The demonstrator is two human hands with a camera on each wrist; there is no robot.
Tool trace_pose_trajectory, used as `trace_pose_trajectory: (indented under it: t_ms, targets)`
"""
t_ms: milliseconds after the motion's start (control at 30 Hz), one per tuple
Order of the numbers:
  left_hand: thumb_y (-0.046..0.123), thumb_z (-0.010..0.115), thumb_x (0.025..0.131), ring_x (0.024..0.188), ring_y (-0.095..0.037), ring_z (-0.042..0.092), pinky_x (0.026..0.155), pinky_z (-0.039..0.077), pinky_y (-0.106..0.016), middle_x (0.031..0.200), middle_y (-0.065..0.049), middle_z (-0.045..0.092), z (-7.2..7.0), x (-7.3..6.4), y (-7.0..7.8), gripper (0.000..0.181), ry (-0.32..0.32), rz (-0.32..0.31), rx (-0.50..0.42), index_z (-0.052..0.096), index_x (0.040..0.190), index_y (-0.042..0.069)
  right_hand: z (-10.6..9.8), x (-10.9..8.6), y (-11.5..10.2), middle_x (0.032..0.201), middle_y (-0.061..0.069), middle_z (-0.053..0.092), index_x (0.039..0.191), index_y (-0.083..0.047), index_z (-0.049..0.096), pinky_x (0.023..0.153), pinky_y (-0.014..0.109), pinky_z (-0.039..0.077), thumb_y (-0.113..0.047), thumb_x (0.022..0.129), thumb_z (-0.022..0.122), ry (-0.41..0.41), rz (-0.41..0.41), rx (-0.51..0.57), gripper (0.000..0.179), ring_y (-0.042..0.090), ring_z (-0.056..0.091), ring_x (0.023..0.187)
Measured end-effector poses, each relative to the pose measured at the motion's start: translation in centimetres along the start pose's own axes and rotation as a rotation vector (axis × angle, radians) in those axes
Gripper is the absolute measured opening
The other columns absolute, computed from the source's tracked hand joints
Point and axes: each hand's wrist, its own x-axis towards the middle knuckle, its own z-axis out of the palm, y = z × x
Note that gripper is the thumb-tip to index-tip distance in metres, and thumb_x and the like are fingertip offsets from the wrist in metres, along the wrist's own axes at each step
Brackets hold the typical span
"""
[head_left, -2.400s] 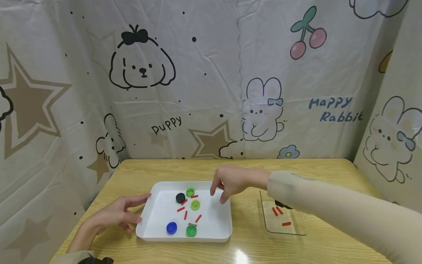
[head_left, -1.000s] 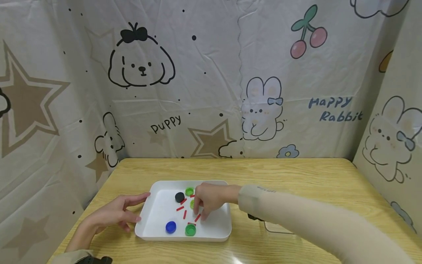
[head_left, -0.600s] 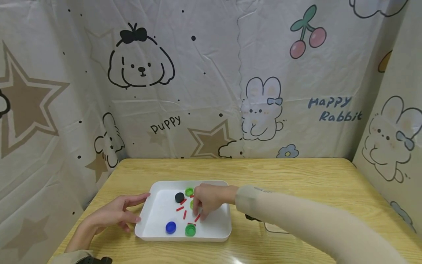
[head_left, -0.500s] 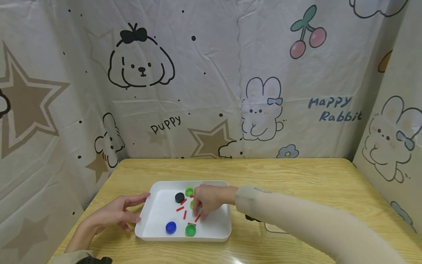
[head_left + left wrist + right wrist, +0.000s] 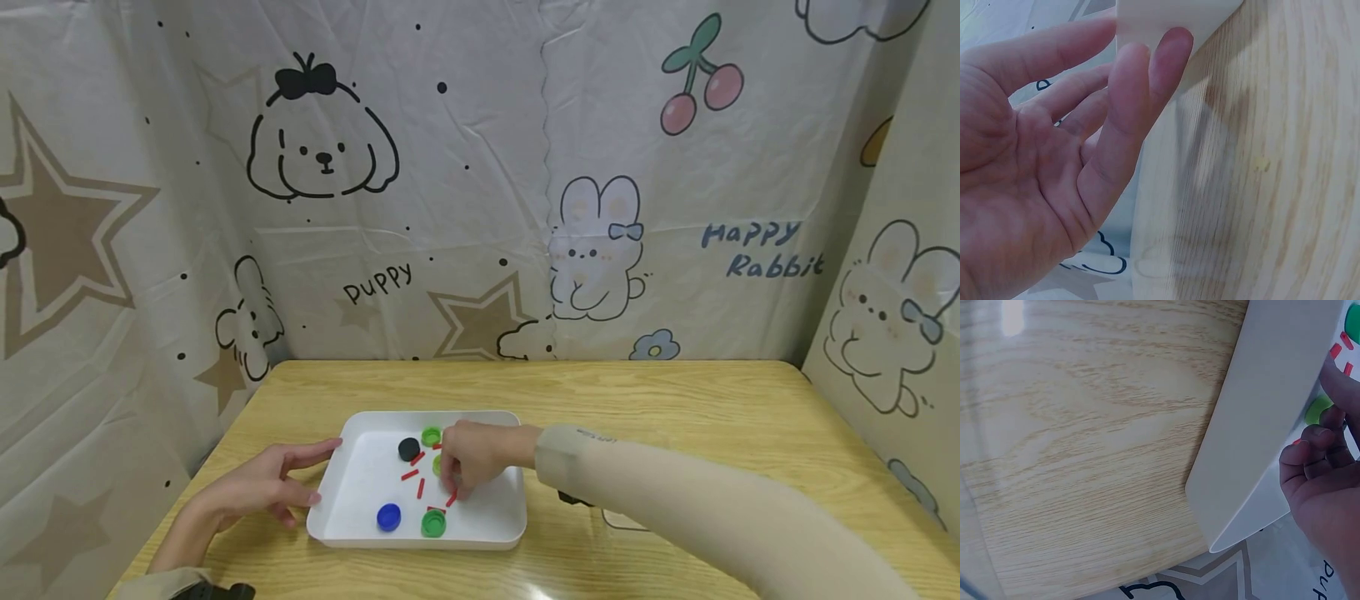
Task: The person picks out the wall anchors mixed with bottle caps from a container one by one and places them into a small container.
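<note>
A white tray (image 5: 352,529) on the table contains several short red sticks (image 5: 421,488), a black cap (image 5: 408,450), a blue cap (image 5: 388,517) and green caps (image 5: 433,523). Inside it, my right hand (image 5: 480,454) pinches one red stick at its fingertips; part of that stick shows below them. A yellow-green cap (image 5: 1318,410) is partly hidden behind this hand. My left hand (image 5: 255,483) touches the tray's left side with extended fingers. In the left wrist view, its fingertips lie against the tray's white wall (image 5: 1154,19).
A clear shallow container (image 5: 626,523) stands right of the tray, mostly hidden under the right forearm. The wooden table (image 5: 675,392) ends at a patterned curtain (image 5: 480,208) behind and at both sides.
My right hand has moved left and down from the tray's right side to the red sticks. Its finger and thumb have come together, and the stick there has shifted slightly. The left hand stays put.
</note>
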Motion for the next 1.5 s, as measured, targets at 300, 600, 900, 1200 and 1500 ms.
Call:
trace_pose_trajectory:
  t_ms: [300, 600, 900, 1200, 1500]
  targets:
    - [0.009, 0.078, 0.092, 0.069, -0.026, 0.063, 0.060, 0.062, -0.040, 0.166, -0.031, 0.023, 0.11, -0.01, 0.16, 0.086, 0.006, -0.008, 0.000, 0.032, 0.164, 0.000, -0.13, -0.19, 0.66, 0.075, -0.014, 0.065, 0.079, -0.021, 0.081, 0.066, 0.018, 0.044, -0.005, 0.085, 0.089, 0.008, -0.008, 0.000, 0.019, 0.005, 0.051, 0.074]
    - [0.009, 0.078, 0.091, 0.068, -0.027, 0.063, 0.060, 0.062, -0.040, 0.166, -0.032, 0.024, 0.16, 0.00, 0.22, 0.086, 0.012, -0.010, 0.008, 0.033, 0.164, 0.001, -0.26, -0.34, 1.01, 0.070, -0.013, 0.061, 0.079, -0.020, 0.081, 0.061, 0.018, 0.041, -0.004, 0.083, 0.090, 0.005, -0.008, 0.014, 0.019, 0.005, 0.049, 0.069]
    - [0.009, 0.078, 0.091, 0.070, -0.029, 0.064, 0.060, 0.062, -0.041, 0.166, -0.031, 0.023, 0.07, 0.05, 0.10, 0.086, 0.010, -0.010, 0.010, 0.033, 0.164, 0.002, -0.27, -0.36, 0.96, 0.069, -0.013, 0.062, 0.076, -0.020, 0.080, 0.061, 0.018, 0.041, -0.004, 0.084, 0.090, 0.001, 0.007, 0.018, 0.020, 0.004, 0.050, 0.068]
    - [0.009, 0.078, 0.092, 0.069, -0.028, 0.063, 0.060, 0.062, -0.041, 0.167, -0.031, 0.023, -0.01, 0.07, -0.09, 0.086, 0.003, -0.009, 0.000, 0.032, 0.164, 0.002, -0.21, -0.27, 0.78, 0.072, -0.013, 0.063, 0.080, -0.021, 0.081, 0.064, 0.018, 0.042, -0.005, 0.084, 0.090, -0.013, 0.018, 0.021, 0.018, 0.005, 0.051, 0.071]
    - [0.008, 0.077, 0.092, 0.068, -0.026, 0.062, 0.060, 0.062, -0.041, 0.167, -0.030, 0.023, -0.08, 0.04, -0.08, 0.085, -0.001, -0.005, -0.005, 0.032, 0.164, 0.002, -0.08, -0.25, 0.73, 0.073, -0.014, 0.063, 0.078, -0.021, 0.080, 0.064, 0.018, 0.042, -0.007, 0.084, 0.090, -0.020, -0.002, -0.009, 0.018, 0.005, 0.050, 0.072]
